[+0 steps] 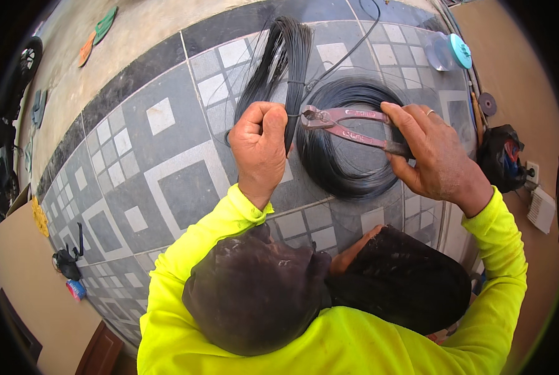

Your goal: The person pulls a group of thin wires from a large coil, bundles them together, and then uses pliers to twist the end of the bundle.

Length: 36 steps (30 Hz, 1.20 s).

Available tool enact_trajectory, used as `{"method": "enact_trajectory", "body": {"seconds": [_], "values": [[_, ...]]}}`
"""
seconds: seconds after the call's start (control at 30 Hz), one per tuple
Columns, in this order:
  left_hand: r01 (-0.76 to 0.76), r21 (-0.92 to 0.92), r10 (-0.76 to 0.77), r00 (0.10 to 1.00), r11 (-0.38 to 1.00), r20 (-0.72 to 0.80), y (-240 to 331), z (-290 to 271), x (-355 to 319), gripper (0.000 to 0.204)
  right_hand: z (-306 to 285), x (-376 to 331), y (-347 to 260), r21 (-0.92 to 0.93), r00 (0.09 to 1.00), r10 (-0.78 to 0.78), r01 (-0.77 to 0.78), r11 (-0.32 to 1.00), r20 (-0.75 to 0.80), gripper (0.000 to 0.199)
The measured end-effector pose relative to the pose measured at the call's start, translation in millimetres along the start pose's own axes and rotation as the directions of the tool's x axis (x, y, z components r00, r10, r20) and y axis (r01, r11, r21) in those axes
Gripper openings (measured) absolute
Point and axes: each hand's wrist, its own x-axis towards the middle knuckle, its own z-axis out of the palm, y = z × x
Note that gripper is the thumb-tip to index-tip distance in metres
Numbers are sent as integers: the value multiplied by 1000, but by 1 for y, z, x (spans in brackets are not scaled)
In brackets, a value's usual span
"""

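Note:
My left hand point(259, 150) is closed in a fist, thumb up, on a thin dark wire. A short length of that wire shows between the fist and the jaws of the end-cutting pincers point(345, 130). My right hand point(439, 156) grips these worn reddish pincers, whose handles are spread apart. A folded bundle of dark wires point(286, 47) lies just beyond and behind my left fist, bound partway along. Under the pincers rests a large round coil of dark wire point(348, 181). Whether the fist also holds the bundle is hidden.
Grey patterned tiles point(186, 181) cover the floor. A clear container with a turquoise lid point(460, 51) stands at the far right, near a black bag point(503, 156) and a dark disc point(487, 104). Slippers point(105, 25) lie far left. A black item point(67, 264) sits at left.

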Motion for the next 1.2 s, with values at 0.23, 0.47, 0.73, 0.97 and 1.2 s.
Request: {"method": "enact_trajectory", "body": {"seconds": [0.23, 0.47, 0.73, 0.97, 1.2], "values": [[-20, -6, 20, 998, 1000, -53, 0, -4, 1, 27, 13, -1, 12, 286, 919, 140, -256, 924, 369, 40], [-50, 17, 51, 998, 999, -49, 1, -5, 3, 26, 50, -7, -7, 714, 716, -2, -696, 83, 698, 39], [-43, 24, 43, 999, 999, -23, -3, -10, 0, 26, 48, -1, -15, 665, 659, -144, -747, -14, 738, 34], [-51, 111, 51, 999, 993, 4, 3, -11, 1, 25, 43, -1, -16, 609, 826, 217, -536, 585, 520, 49], [-31, 105, 30, 1000, 994, 3, 21, -7, 12, 32, 48, 3, -12, -28, 987, 35, -39, 999, -157, 62]]}}
